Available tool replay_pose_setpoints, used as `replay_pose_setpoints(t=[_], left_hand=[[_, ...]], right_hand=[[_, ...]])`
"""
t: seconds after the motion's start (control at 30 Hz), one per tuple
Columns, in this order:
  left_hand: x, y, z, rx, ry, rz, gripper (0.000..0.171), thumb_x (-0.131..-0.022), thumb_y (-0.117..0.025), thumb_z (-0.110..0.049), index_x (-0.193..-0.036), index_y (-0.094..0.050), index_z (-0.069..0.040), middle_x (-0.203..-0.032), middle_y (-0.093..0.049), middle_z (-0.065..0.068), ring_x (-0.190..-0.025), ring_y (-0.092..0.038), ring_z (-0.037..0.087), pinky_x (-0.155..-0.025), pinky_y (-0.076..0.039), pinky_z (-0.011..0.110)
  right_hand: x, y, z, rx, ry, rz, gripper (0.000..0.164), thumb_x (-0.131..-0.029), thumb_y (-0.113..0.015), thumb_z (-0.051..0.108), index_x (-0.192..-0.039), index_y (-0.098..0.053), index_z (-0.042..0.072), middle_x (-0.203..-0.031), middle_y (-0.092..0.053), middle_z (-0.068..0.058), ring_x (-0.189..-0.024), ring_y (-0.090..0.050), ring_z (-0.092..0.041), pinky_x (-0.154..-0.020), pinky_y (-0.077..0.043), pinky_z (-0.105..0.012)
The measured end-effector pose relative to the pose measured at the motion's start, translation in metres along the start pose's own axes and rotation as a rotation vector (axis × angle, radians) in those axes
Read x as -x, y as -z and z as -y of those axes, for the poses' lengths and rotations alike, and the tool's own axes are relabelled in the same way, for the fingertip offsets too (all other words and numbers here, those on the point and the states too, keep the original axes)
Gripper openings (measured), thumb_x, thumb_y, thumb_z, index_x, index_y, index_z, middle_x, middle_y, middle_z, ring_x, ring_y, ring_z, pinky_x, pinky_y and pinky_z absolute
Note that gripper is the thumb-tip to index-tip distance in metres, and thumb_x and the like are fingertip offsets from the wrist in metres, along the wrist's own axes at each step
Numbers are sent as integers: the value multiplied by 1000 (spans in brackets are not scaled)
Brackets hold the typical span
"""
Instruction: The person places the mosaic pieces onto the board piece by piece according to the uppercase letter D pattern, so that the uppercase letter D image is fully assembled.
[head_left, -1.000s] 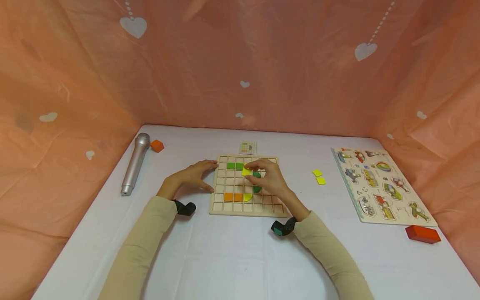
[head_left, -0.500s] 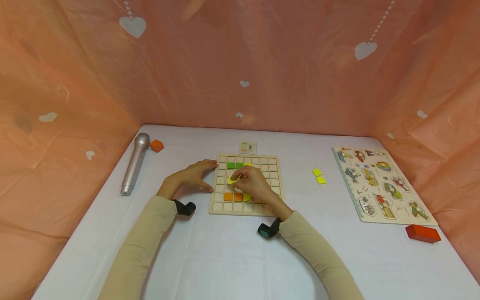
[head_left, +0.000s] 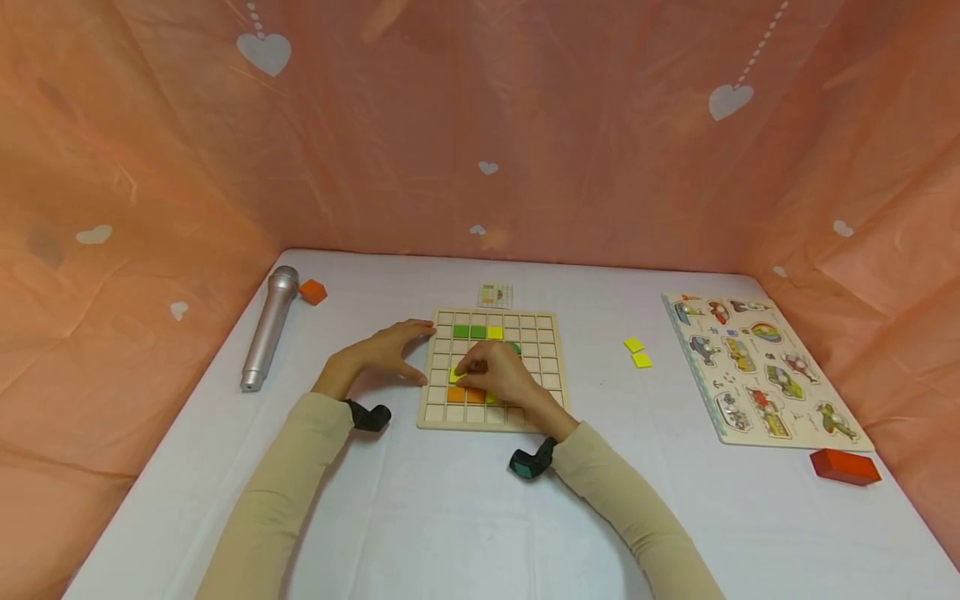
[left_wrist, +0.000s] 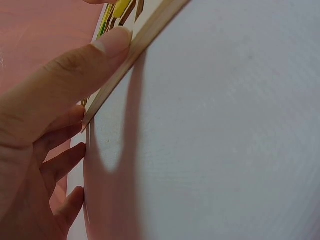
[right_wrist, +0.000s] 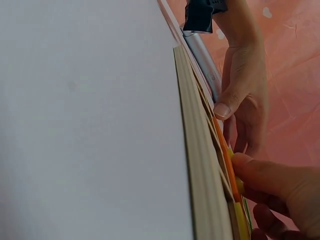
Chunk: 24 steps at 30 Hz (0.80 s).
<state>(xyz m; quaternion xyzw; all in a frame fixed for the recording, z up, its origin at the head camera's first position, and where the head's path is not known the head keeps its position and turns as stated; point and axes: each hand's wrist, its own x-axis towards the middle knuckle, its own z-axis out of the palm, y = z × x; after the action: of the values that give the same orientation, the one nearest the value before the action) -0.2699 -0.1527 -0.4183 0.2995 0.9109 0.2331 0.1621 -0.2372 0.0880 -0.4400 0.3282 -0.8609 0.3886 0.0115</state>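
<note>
A wooden grid board [head_left: 551, 367] lies mid-table. On its left edge rests my left hand [head_left: 378, 350], thumb and fingers spread; in the left wrist view the thumb [left_wrist: 107, 47] touches the board's rim. Over the board, my right hand [head_left: 498, 372] pinches a yellow square tile [head_left: 453, 376] just above an orange tile [head_left: 455, 394] near the left side. Two green tiles [head_left: 469, 332] and a yellow tile [head_left: 495, 332] sit in an upper row. A dark green curved piece [head_left: 514, 347] and a yellow piece [head_left: 491, 397] are partly covered by the right hand.
A small pattern card [head_left: 496, 295] lies behind the board. Two loose yellow tiles [head_left: 637, 352] are to the right, then a picture puzzle [head_left: 765, 367] and a red block [head_left: 845, 467]. A silver microphone [head_left: 271, 329] and an orange block [head_left: 313, 292] stand far left.
My right hand has set a yellow tile beside the green ones. It has moved left and nearer with another yellow tile pinched. The left hand has stayed put.
</note>
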Motion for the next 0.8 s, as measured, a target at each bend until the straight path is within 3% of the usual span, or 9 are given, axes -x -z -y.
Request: replay_pose_setpoints(t=[0.27, 0.43, 0.67, 0.8], left_hand=[[1, 1, -2, -5, -22, -13, 90, -72, -80, -33, -141, -34, 1, -149, -28, 18, -138, -22, 37, -111, -20, 53], [1, 0, -3, 13, 13, -10, 90, -72, -80, -33, -142, -34, -2, -150, -27, 17, -138, -21, 36, -111, -21, 53], [2, 0, -3, 17, 22, -14, 90, -71, -81, -31, -142, -35, -2, -150, -27, 16, -138, -21, 35, -112, -20, 52], [2, -1, -3, 16, 17, -13, 89, -71, -81, -30, -142, -35, -2, -150, -27, 16, -139, -20, 35, -111, -19, 53]], right_hand=[[1, 1, 4, 67, 18, 21, 6, -80, -74, 16, -84, -76, 12, -88, -68, 3, -87, -57, -12, -81, -45, -28], [2, 8, 3, 27, 12, -4, 14, -85, -69, 16, -96, -73, 9, -94, -63, 0, -84, -55, -13, -73, -48, -25], [7, 39, -9, 24, 65, -115, 22, -86, -67, 13, -105, -69, 2, -97, -63, -10, -79, -57, -17, -67, -52, -29], [19, 66, -23, 17, 36, -164, 22, -85, -67, 11, -106, -68, 3, -98, -64, -12, -78, -57, -19, -67, -52, -32]])
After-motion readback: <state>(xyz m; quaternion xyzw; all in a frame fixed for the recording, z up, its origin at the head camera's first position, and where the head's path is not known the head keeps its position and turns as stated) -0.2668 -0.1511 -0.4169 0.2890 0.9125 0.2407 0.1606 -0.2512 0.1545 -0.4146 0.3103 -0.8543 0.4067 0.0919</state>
